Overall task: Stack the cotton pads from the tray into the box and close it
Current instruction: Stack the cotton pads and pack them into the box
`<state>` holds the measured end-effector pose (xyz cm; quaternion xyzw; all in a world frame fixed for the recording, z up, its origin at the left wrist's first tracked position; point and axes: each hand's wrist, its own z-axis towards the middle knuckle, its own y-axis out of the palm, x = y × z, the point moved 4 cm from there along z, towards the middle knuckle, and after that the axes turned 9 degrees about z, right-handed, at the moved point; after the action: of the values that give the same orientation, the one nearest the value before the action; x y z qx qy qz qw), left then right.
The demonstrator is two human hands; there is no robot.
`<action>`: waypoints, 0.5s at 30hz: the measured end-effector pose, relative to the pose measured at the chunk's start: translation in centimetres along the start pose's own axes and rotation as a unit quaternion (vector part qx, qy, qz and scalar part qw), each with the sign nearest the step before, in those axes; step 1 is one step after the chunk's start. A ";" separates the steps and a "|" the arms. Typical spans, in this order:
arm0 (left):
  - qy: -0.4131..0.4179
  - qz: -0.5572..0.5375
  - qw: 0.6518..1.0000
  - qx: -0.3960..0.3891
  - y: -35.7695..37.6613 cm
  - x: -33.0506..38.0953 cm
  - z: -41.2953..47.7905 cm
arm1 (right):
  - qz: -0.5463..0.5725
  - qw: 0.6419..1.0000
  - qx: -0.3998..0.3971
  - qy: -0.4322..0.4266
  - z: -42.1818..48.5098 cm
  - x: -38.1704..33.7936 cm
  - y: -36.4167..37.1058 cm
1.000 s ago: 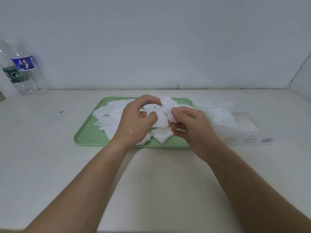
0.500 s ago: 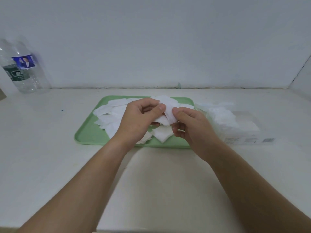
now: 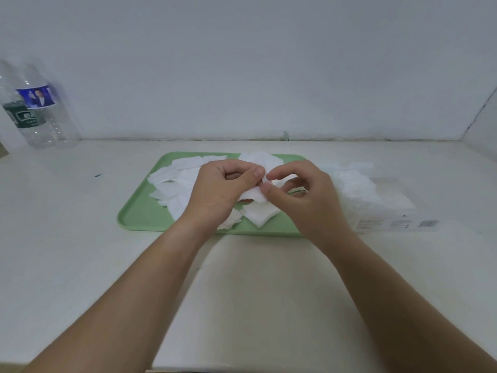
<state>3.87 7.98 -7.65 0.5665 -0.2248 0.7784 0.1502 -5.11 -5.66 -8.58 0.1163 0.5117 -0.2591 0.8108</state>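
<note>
A green tray (image 3: pixel 139 214) lies in the middle of the table with several white square cotton pads (image 3: pixel 174 181) scattered on it. Over the tray, my left hand (image 3: pixel 217 189) grips a small bunch of pads (image 3: pixel 254 195) between thumb and fingers. My right hand (image 3: pixel 304 195) pinches the right edge of that same bunch with thumb and forefinger. To the right of the tray sits a clear plastic box (image 3: pixel 387 211), open, with loose pads (image 3: pixel 352 181) heaped inside. No lid is plainly visible.
Two clear water bottles (image 3: pixel 40 109) stand at the far left against the wall. A white wall runs along the back of the table, and another wall closes the far right corner. The table's front edge is near the bottom of the view.
Both hands have lifted slightly and drawn together over the tray. The bunch of pads has been pressed flatter between them, and my right thumb and forefinger now pinch its edge.
</note>
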 end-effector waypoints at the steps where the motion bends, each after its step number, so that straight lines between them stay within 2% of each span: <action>1: 0.000 0.001 1.000 -0.001 0.0 0.0 0.0 | -0.008 1.000 0.001 0.000 0.0 0.1 0.1; 11: 0.008 0.016 1.000 -0.009 0.0 -0.1 0.2 | 0.006 1.000 -0.009 0.011 0.1 -0.6 -0.2; 15: 0.011 0.019 1.000 -0.014 0.1 -0.1 0.2 | 0.055 0.997 -0.010 0.053 0.2 -0.4 -0.2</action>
<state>4.04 7.82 -7.75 0.5516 -0.2444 0.7840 0.1458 -5.20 -5.81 -8.07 0.1499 0.5496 -0.2028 0.7964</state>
